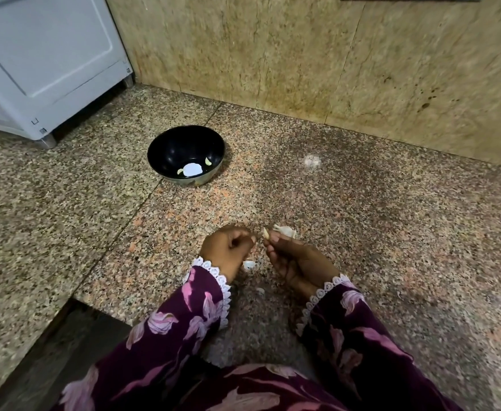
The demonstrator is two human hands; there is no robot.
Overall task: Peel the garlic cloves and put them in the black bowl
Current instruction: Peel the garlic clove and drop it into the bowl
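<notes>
The black bowl (pixel 185 155) stands on the speckled granite floor, well beyond my hands, with two peeled garlic cloves (pixel 208 162) inside near a white glare spot. My right hand (pixel 295 261) pinches a small garlic clove (pixel 265 233) at its fingertips. My left hand (pixel 228 247) has its fingers curled with the tips close to that clove; whether it holds a bit of skin I cannot tell. A clump of unpeeled garlic (pixel 285 230) lies on the floor just behind my right fingers.
White peel scraps lie on the floor (pixel 391 232) under my wrists (pixel 248 264) and nearer my lap (pixel 259 290). A white appliance (pixel 44 63) stands at the far left, a stone wall (pixel 302 54) runs behind, and a dark drop-off (pixel 50 351) is at the lower left.
</notes>
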